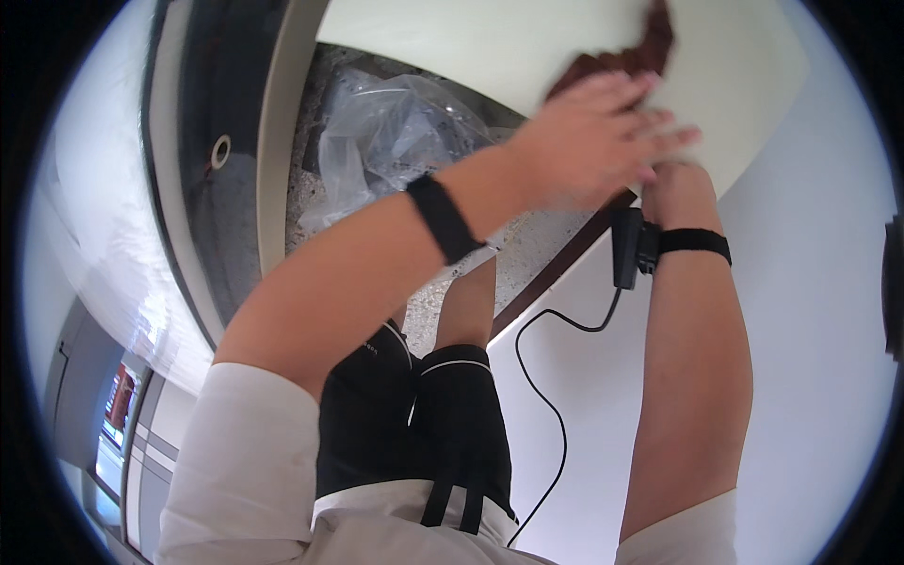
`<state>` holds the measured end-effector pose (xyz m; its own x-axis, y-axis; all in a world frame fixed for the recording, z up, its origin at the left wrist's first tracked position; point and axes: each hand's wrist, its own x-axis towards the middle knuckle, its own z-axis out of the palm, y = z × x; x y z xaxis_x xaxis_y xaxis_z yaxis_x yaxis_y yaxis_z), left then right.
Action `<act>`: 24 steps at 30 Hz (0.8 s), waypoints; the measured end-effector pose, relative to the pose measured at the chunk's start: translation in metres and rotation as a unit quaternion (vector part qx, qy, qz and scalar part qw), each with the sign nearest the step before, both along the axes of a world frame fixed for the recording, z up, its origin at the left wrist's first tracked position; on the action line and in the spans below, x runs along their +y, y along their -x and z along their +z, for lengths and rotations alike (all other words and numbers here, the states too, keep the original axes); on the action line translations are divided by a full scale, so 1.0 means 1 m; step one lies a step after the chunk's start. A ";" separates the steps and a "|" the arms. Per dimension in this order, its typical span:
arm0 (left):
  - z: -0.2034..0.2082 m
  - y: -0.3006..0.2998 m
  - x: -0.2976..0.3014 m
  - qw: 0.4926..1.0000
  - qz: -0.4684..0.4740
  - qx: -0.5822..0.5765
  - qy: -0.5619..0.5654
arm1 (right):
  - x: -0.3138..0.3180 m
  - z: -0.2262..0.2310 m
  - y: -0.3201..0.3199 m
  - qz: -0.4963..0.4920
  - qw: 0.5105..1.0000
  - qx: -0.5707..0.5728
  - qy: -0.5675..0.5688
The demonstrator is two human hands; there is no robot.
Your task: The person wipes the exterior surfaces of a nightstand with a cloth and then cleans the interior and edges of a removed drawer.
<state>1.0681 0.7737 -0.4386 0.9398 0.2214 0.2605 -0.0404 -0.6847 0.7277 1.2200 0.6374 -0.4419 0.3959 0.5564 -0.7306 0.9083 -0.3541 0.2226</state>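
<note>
Wiping a pale, flat surface (490,47) overhead, a reddish-brown cloth (650,47) at one o'clock is pressed flat beneath the left hand (598,137), fingers spread open. The right hand (676,188) is raised just below it, its grip hidden. The wiping step is judged under way; further strokes call for steady pressure. A clear plastic bag (395,141) lies at eleven o'clock.

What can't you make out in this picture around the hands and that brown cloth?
Head view only:
- Right hand: mostly hidden behind the left hand; its grip cannot be told.
- Brown cloth: the top is cut off by the picture's edge, the lower part is covered by the left hand.
- Left fingers: motion-blurred.
- Clear plastic bag: contents unclear through the crumpled film.
</note>
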 end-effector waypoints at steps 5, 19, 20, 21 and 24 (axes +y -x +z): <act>0.011 0.007 0.009 0.997 0.042 -0.042 0.039 | 0.010 0.015 0.001 0.043 0.998 0.000 0.056; -0.019 0.053 0.166 0.919 0.368 0.107 -0.088 | 0.022 0.022 0.005 -0.002 0.996 0.002 0.089; -0.023 0.031 0.152 0.882 0.421 0.185 -0.104 | 0.022 0.026 0.005 -0.003 0.995 -0.006 0.099; -0.018 0.023 0.149 0.830 0.475 0.262 -0.132 | 0.026 0.029 0.007 0.020 0.995 0.000 0.097; -0.027 0.017 0.142 0.807 0.504 0.228 -0.206 | 0.019 0.028 0.007 0.045 0.994 -0.002 0.097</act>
<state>1.0516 0.9154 -0.4651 0.3550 0.9164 0.1851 0.8965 -0.3898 0.2106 1.2129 0.6563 -0.4139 0.3529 0.4382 -0.8267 0.9338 -0.2204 0.2818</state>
